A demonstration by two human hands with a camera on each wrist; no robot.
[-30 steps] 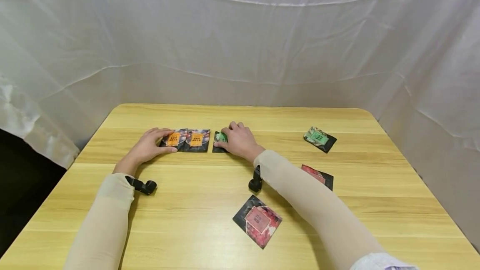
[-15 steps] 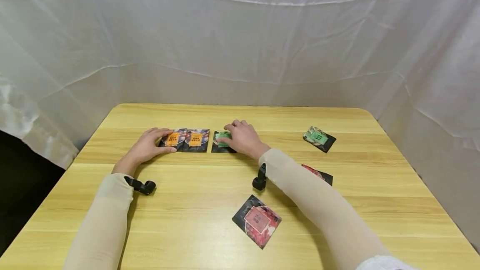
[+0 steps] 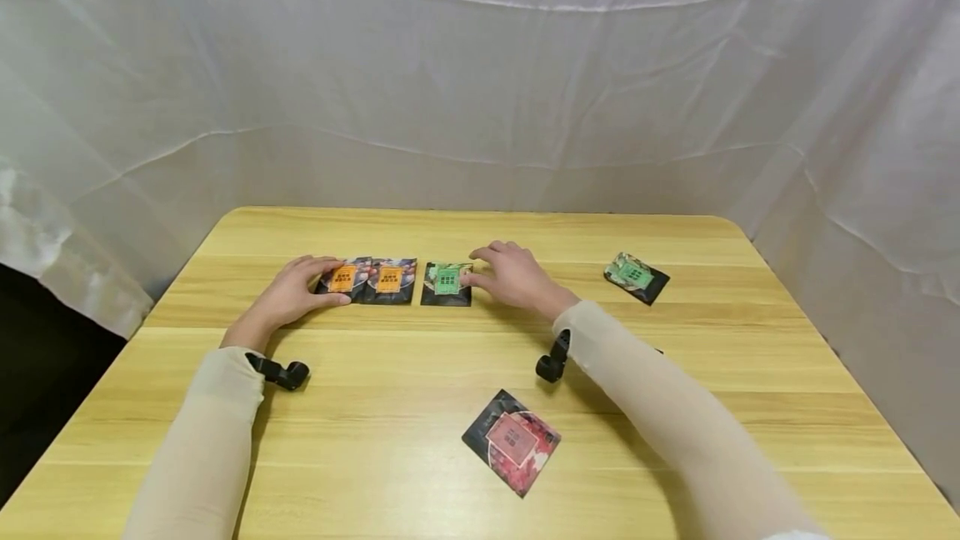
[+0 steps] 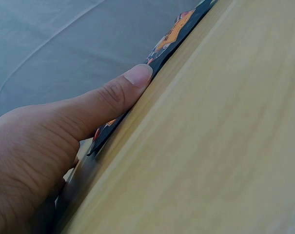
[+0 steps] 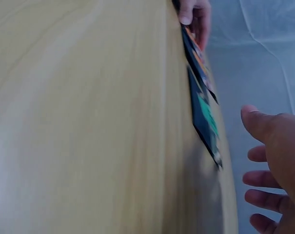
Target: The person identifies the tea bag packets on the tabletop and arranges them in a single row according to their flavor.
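Six flat foil sachets lie on the pale wooden table [image 3: 420, 440] I am working over. Nearest me is the black sachet with a pink square label [image 3: 512, 441], untouched. Farther off, my left hand [image 3: 288, 296] rests beside the pair of black sachets with orange labels [image 3: 369, 279], thumb pressed to the near edge of the left one, fingers loosely laid, gripping nothing. Just right of that pair lies the black sachet with a green label [image 3: 447, 282], now fully uncovered: my right hand [image 3: 516, 276] has slid off it to the right since a second ago and hovers with fingers spread, holding nothing, fingertips beside its edge. I judge that sachet placed in the row. Far right sits a second green-labelled sachet [image 3: 636, 277]. Every label carries small characters, too tiny for me to read.
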